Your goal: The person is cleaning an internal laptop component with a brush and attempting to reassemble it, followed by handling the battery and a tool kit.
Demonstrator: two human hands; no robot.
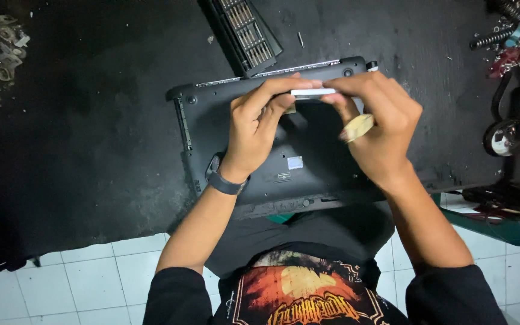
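Light falls from above and is dim overall: the black table (91, 120) swallows it, its left and top edges sinking into near-black shadow, while the white floor tiles (79, 283) below read pale and flat. Both hands show slight motion blur, and the corners darken and bend a little.

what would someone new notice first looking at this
First, both hands meet mid-frame: the left hand and right hand pinch a thin white strip between them. Under them lies an upturned black laptop on a dark bench. A screwdriver bit case sits at the top, with loose parts heaped at the right edge.
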